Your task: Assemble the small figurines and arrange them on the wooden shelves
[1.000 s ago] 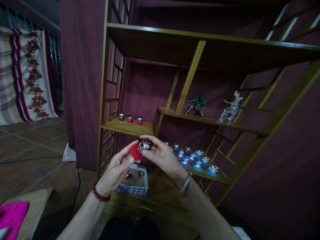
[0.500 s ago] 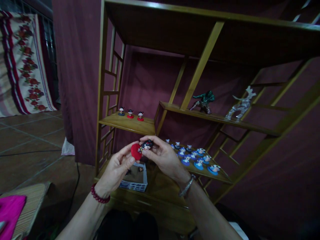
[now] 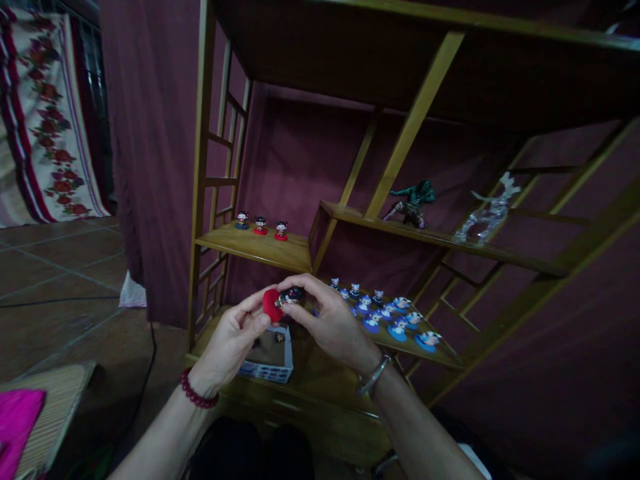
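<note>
A small black-haired figurine (image 3: 291,295) on a round red base (image 3: 271,305) is held tilted on its side between my hands. My left hand (image 3: 235,340) pinches the red base between thumb and fingers. My right hand (image 3: 323,317) grips the figurine's head and body, partly covering it. Below my hands, an open box (image 3: 267,372) with a patterned side holds a few small dark-haired pieces. Three similar figurines (image 3: 261,225) stand upright on the small left shelf (image 3: 250,250), one on a dark base and two on red ones.
Several blue, purple and black-based figurines (image 3: 373,321) stand on the lower right shelf. Above them are a green-caped statue (image 3: 414,203) and a clear, glassy statue (image 3: 490,210). The wooden rack's left post (image 3: 201,167) borders a maroon curtain (image 3: 150,160). A woven mat (image 3: 60,407) lies at lower left.
The figurine has turned slightly in my fingers, so its face shows less. Both hands stay almost in place, and the view has shifted a little.
</note>
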Motion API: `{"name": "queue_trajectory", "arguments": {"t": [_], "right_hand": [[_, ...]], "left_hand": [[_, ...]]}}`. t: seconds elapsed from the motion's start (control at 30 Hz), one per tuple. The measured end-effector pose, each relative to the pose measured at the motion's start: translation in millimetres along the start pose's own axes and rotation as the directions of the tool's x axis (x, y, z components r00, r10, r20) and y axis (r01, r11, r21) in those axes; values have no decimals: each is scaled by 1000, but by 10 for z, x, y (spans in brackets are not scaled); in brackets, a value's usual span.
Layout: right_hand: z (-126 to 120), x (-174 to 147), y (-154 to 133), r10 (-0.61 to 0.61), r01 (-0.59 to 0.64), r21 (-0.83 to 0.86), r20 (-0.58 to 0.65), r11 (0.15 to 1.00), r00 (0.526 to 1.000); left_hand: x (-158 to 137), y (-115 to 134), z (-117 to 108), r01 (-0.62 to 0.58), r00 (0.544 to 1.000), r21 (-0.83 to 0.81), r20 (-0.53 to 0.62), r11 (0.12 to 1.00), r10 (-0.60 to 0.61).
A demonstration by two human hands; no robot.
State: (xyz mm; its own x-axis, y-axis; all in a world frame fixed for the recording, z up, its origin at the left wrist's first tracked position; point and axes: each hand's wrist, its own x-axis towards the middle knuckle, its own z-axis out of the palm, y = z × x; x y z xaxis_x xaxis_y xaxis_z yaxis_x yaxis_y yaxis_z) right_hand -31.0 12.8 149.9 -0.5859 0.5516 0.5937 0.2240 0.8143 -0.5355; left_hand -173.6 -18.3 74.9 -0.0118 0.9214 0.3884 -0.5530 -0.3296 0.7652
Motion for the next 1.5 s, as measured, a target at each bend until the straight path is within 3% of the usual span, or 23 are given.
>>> {"name": "queue_trajectory", "arguments": {"t": [0.4, 0.67, 0.93, 1.17, 1.5], "right_hand": [[-49, -12, -13, -202, 210, -104, 82, 972, 976], [-91, 26, -94, -205, 232, -135, 185, 963, 961], [-67, -14, -131, -141, 160, -167, 116, 973, 983], [-11, -14, -162, -41, 47, -165, 38, 985, 998], [155, -1, -104, 178, -182, -80, -60, 980, 982]], "left_hand": [[-12, -9, -14, 15, 997, -37, 76, 999, -13], [-25, 2, -7, 35, 994, -88, 109, 995, -26], [-57, -16, 45, 14, 999, -82, 36, 997, -11], [-52, -42, 37, -42, 999, 38, -26, 998, 43], [-49, -97, 56, -53, 992, 122, -107, 991, 66]]}}
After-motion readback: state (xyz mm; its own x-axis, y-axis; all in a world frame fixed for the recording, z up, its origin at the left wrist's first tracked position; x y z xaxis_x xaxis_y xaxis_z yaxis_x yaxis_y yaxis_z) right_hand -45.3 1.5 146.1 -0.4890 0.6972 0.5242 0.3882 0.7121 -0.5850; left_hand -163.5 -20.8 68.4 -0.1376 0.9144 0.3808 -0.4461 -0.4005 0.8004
